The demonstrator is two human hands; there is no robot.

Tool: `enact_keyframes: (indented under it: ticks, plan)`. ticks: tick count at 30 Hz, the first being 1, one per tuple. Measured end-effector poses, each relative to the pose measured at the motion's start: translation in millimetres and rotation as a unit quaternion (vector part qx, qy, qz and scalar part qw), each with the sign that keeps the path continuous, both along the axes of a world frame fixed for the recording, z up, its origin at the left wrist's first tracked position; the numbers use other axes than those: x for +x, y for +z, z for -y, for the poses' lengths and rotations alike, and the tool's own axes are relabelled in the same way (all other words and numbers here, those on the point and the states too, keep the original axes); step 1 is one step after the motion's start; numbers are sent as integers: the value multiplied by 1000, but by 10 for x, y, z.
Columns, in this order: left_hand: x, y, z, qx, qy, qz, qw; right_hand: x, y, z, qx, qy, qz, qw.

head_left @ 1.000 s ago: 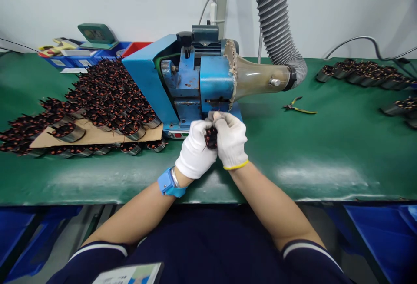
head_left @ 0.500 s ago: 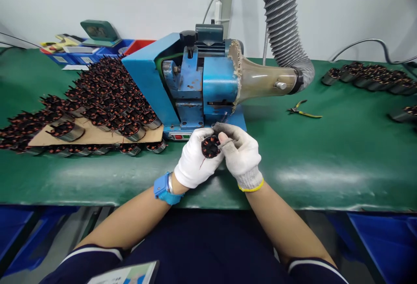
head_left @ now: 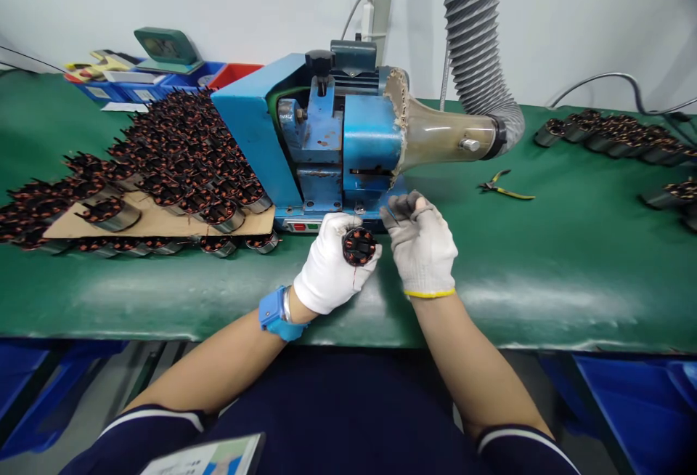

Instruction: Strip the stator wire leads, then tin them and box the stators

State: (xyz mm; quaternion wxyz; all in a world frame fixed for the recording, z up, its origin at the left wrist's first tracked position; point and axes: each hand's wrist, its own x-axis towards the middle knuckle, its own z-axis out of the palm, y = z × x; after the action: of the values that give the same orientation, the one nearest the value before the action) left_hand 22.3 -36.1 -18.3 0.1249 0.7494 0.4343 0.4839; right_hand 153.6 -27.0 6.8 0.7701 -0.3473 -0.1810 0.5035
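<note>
A motor stator (head_left: pixel 359 247) with a dark core and copper windings sits in my left hand (head_left: pixel 329 264). That gloved hand is closed around its side, and the wound end faces me. Thin wire ends stick out above and below it. To the right, apart from the stator, is my right hand (head_left: pixel 422 246), also gloved, with fingers curled in toward the thumb. Whatever its fingers may pinch is too small and blurred to make out. Just behind both hands stands a blue belt-driven machine (head_left: pixel 372 130) with red and green buttons at its lower front.
Many stators (head_left: pixel 185 148) crowd the left, some on a cardboard sheet (head_left: pixel 147 222). Yellow-handled cutters (head_left: pixel 506 188) lie right of the machine. A grey duct hose (head_left: pixel 473 39) comes down to its nozzle. More stators (head_left: pixel 615 134) stand far right; blue bins (head_left: pixel 136 90) stand back left.
My right hand has drawn away from the stator, to the right and slightly up. The left hand still holds the stator, now turned a little and more fully visible.
</note>
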Motion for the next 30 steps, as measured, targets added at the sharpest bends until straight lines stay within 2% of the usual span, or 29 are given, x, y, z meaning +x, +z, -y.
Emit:
enact_keyframes:
  ticks: [2, 5, 7, 15, 18, 22, 26, 30]
  plan:
    - [-8, -3, -11, -2, 9, 0, 1000, -61, -11, 24, -17, 15, 48, 999]
    - [-28, 11, -38, 19, 1, -12, 1000, -191, -8, 70, -49, 54, 174, 982]
    - [-26, 26, -68, 24, 6, -22, 999, -255, 7, 42, -64, 53, 209, 974]
    - [94, 113, -311, 0, 67, -7, 998, -323, 65, -376, -79, 6, 216, 973]
    - [115, 149, -371, -5, 75, -2, 997, -353, 64, -434, -74, -9, 201, 977]
    - [131, 179, -402, 0, 59, -11, 998, -376, 49, -456, -60, -27, 133, 989]
    - [91, 145, -366, 4, 30, -13, 999, -404, 55, -343, -62, -40, 128, 989]
    - [-27, 72, -246, 6, -48, 32, 998, -360, 27, -5, -30, -24, 210, 977]
